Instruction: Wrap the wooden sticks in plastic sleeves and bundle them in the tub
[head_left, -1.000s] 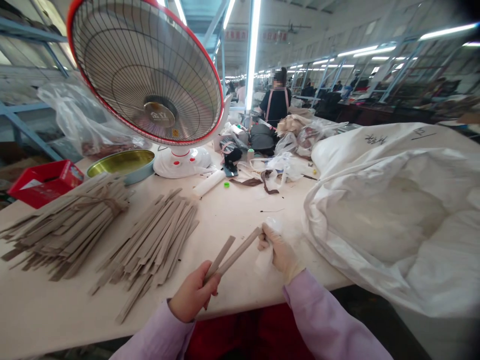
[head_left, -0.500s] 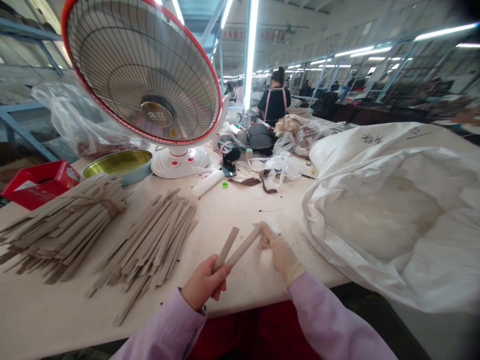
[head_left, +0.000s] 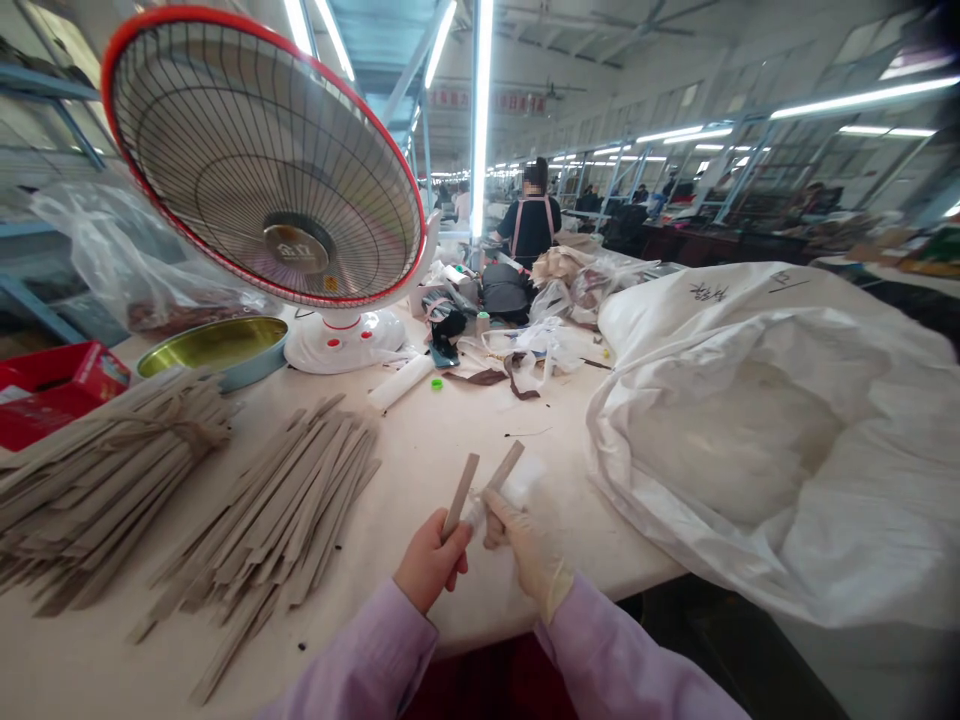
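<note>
In the head view, the left hand [head_left: 431,570] is bare and closed around the lower ends of two tan strips [head_left: 460,495]. They rise from the fist in a narrow V, tilted up and to the right. The gloved right hand [head_left: 525,545] sits just beside the left, its fingers pinched on the lower part of the right-hand strip. Both hands hover over the near edge of the table [head_left: 600,570], with the strips above the tabletop.

Ahead of the hands lies a stretch of bare tabletop. A loose pile of strips [head_left: 277,520] bounds it on the left and a big white sack [head_left: 765,440] spills over the table's right side. A tied bundle [head_left: 97,470] lies further left, and a fan heater [head_left: 262,160] stands beyond, well apart from the hands.

Half a second ago the right hand held the far tip of its strip, well apart from the left. It has since slid down close to the left hand, and the strips stand steeper.
</note>
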